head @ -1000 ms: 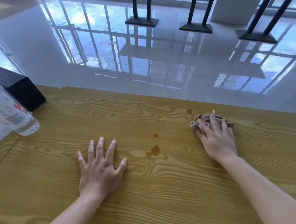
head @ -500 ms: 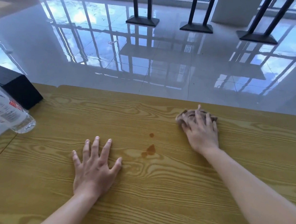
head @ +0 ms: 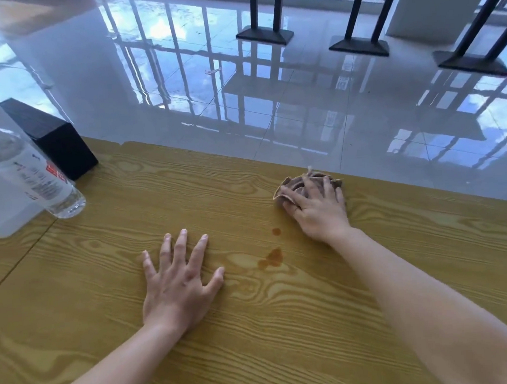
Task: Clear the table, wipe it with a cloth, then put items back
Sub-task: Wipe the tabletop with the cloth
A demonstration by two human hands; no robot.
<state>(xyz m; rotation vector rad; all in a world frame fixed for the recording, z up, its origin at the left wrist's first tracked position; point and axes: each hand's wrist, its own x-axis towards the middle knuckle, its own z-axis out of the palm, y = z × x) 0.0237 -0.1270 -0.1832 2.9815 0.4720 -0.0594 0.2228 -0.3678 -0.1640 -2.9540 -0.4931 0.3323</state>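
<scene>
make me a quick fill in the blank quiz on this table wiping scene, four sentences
1. The right hand presses a crumpled ____ onto the table near its far edge.
2. The left hand lies flat on bare wood, holding ____.
3. The brown stains lie ____ the two hands.
4. The clear bottle stands beside a ____ box.

Missing words: cloth; nothing; between; black
</scene>
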